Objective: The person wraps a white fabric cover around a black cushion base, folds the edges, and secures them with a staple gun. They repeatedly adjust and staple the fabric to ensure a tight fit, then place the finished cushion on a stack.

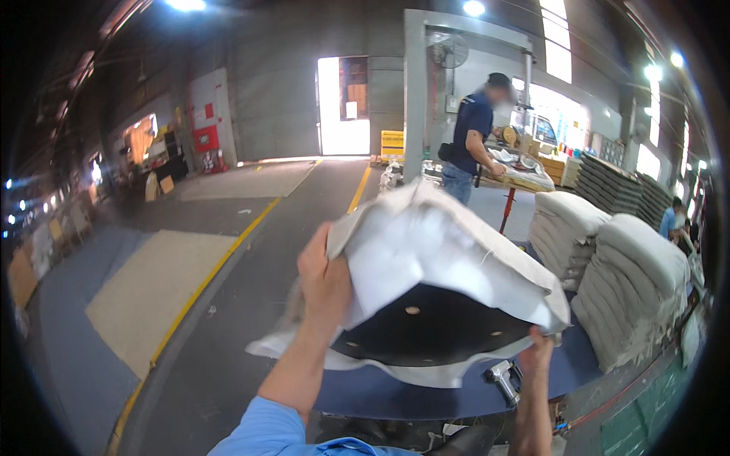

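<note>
I hold a seat cushion (pixel 433 251) tilted up in front of me, over a dark blue work surface (pixel 372 394). It has beige fabric outside, a white lining or padding, and a black underside panel (pixel 426 323) with several small pale holes. The white edge hangs loose along the bottom. My left hand (pixel 325 277) is closed on the cushion's left edge, its thumb side up. At the lower right corner, my right hand (pixel 537 351) pinches the fabric edge. A metal staple gun (pixel 503 381) lies on the work surface beside my right wrist.
Two tall stacks of white-beige cushions (pixel 631 281) stand at the right, with dark grey stacked pieces (pixel 608 186) behind. A person in a dark shirt (pixel 473 137) works at a table (pixel 528 176) beyond a grey frame post (pixel 414 99). Yellow lines (pixel 220 262) mark the floor at left.
</note>
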{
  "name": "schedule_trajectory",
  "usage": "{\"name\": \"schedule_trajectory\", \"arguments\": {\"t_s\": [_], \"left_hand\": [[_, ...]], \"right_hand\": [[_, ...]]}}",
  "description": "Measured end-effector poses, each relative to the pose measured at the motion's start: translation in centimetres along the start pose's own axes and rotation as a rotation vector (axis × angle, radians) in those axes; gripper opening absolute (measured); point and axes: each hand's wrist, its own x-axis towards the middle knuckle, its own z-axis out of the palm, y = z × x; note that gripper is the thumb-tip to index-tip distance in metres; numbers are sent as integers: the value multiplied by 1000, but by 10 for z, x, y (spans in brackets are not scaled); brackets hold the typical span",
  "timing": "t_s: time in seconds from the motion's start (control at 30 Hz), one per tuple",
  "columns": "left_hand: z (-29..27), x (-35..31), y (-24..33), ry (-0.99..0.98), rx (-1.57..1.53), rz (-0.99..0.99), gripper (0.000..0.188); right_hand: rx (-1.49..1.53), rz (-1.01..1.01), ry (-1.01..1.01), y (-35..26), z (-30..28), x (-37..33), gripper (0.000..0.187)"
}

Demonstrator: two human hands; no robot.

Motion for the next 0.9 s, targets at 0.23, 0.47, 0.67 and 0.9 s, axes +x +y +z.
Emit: {"name": "schedule_trajectory", "arguments": {"t_s": [0.23,0.47,0.67,0.9], "left_hand": [[66,20,48,-182,495,606,31],[86,-25,-5,-322,408,564,33],[69,-57,21,-342,328,646,31],[38,-70,15,-253,282,587,31]], "right_hand": [[316,475,159,159,49,-110,48],[-650,917,-24,107,0,-115,51],[-515,-81,-186,-45,90,-76,60],[-321,-356,-385,-63,204,-75,53]]}}
